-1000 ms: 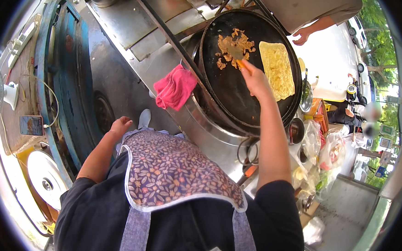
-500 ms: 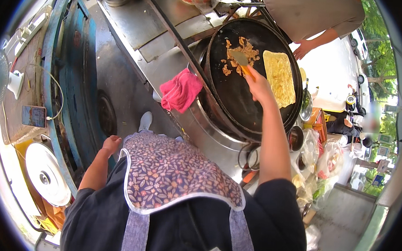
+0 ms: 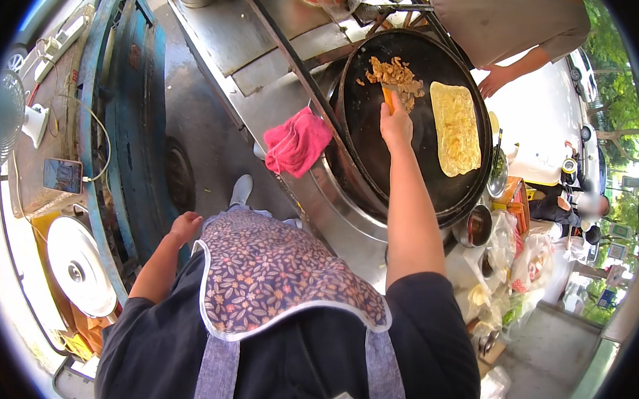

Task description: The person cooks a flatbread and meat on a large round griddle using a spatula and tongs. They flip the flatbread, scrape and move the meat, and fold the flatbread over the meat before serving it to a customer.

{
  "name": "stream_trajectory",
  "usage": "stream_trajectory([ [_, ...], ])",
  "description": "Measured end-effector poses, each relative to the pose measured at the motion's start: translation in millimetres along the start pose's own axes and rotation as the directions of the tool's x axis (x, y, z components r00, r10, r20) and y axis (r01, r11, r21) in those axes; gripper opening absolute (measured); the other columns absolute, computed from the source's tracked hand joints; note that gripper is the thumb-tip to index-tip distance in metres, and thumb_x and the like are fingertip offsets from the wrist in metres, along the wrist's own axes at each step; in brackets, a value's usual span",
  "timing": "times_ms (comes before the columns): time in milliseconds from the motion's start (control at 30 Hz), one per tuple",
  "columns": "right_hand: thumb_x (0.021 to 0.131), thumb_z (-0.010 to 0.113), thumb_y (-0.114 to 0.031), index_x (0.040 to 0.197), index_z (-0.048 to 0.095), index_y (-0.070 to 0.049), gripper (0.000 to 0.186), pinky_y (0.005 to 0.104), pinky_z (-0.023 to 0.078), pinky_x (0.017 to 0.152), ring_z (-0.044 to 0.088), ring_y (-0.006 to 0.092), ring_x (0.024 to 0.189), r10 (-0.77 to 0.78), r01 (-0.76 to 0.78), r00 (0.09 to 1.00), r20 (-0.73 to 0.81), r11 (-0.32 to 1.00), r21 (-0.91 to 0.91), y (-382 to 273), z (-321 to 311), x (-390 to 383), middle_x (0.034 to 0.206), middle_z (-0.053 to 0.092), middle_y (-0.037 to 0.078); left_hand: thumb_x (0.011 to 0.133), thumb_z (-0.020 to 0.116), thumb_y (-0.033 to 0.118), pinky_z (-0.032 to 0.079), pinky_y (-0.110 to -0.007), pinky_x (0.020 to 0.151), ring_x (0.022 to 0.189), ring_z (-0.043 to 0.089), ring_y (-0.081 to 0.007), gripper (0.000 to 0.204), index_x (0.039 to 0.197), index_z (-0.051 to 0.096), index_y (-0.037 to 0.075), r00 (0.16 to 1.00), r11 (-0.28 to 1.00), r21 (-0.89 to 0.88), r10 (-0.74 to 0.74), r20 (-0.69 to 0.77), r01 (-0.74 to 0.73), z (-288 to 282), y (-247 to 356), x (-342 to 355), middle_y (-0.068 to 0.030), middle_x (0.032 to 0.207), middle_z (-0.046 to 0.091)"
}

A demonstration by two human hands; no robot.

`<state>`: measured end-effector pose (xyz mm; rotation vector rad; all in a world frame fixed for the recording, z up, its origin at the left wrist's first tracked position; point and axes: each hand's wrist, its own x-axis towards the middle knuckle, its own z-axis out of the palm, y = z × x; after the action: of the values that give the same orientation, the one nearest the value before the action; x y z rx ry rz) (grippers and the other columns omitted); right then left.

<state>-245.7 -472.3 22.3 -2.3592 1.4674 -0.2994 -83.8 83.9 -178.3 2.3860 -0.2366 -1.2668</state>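
My right hand [image 3: 396,124] is wrapped round the orange handle of a spatula [image 3: 389,97] over a round black griddle [image 3: 370,148]. The spatula's blade is hard to make out against the browned, chopped meat-like pieces [image 3: 387,71] heaped on the far part of the griddle. To the right of my hand, a yellow, roughly rectangular flatbread [image 3: 455,131] lies flat on the same griddle, apart from the pieces. My left hand [image 3: 185,227] hangs beside my flowered apron [image 3: 278,277], fingers loosely apart, with nothing seen in it.
A pink cloth [image 3: 297,142] hangs on the metal rail left of the griddle. Across from me, another person's hand [image 3: 495,80] is near the griddle's far right edge. Plastic bags [image 3: 531,264] and a metal pot [image 3: 473,225] stand at right. A blue metal frame [image 3: 131,115] is at left.
My right hand has drawn the spatula slightly left and nearer, and the pieces are gathered in a tighter heap. My left hand's fingers look less curled. The whole view has shifted slightly.
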Motion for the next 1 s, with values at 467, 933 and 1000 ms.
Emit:
stream_trajectory([
  [467, 0.087, 0.061, -0.019, 0.134, 0.051, -0.030, 0.049, 0.0413, 0.051, 0.060, 0.061, 0.0276, 0.069, -0.458, 0.290, 0.883, -0.108, 0.710, -0.641, 25.4, -55.1, -16.4, 0.088, 0.053, 0.005, 0.090, 0.064, 0.028, 0.050, -0.033, 0.084, 0.094, 0.066, -0.0223, 0.034, 0.112, 0.065, 0.002, 0.996, 0.996, -0.027, -0.079, 0.049, 0.081, 6.3, -3.8, -8.1, -0.0122, 0.104, 0.069],
  [933, 0.092, 0.053, -0.039, 0.127, 0.060, -0.026, 0.039, 0.0409, 0.048, 0.090, 0.061, 0.0331, 0.107, 0.083, -0.049, 0.979, 0.186, 0.982, -0.181, 9.7, -53.3, -6.1, 0.112, 0.066, 0.015, 0.089, 0.064, 0.031, 0.049, -0.034, 0.088, 0.102, 0.064, -0.0254, 0.039, 0.113, 0.063, 0.001, 0.998, 0.993, -0.103, 0.054, 0.021, -0.051, -3.9, 31.8, 22.7, -0.0152, 0.110, 0.068],
  [1000, 0.091, 0.054, -0.039, 0.126, 0.061, -0.024, 0.038, 0.0403, 0.049, 0.087, 0.062, 0.0331, 0.103, 0.084, -0.074, 0.964, 0.251, 0.996, -0.050, 12.5, -72.0, -4.8, 0.109, 0.067, 0.015, 0.089, 0.064, 0.031, 0.049, -0.033, 0.088, 0.101, 0.065, -0.0251, 0.040, 0.114, 0.063, 0.001, 0.997, 0.983, -0.168, 0.074, 0.035, -0.068, 8.2, 29.8, 31.7, -0.0160, 0.109, 0.068],
])
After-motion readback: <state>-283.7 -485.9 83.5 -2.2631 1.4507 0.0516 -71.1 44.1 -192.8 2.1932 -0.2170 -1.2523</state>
